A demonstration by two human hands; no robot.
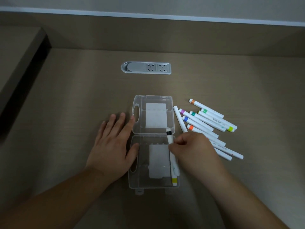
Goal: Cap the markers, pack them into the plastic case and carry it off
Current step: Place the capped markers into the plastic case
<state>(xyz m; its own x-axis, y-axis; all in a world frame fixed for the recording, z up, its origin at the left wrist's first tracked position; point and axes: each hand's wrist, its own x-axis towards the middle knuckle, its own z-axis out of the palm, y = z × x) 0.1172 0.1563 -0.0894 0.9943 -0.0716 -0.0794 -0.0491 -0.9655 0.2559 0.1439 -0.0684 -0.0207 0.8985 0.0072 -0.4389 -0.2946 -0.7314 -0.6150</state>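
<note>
— Surface condition? 
— Brown wood-grain desk (82, 96), dimly lit, with a recessed grey socket panel (146, 68) holding two outlets.
— Surroundings?
— Raised back panel (165, 33), white trim strip (148, 15), pale wall (165, 4) above; a ledge (18, 47) at left.

Nothing legible

Small dark print runs along the white barrels of the markers (214, 120) lying just beyond and beside my right hand (193, 149), but it is too tiny and blurred for me to read.
</note>
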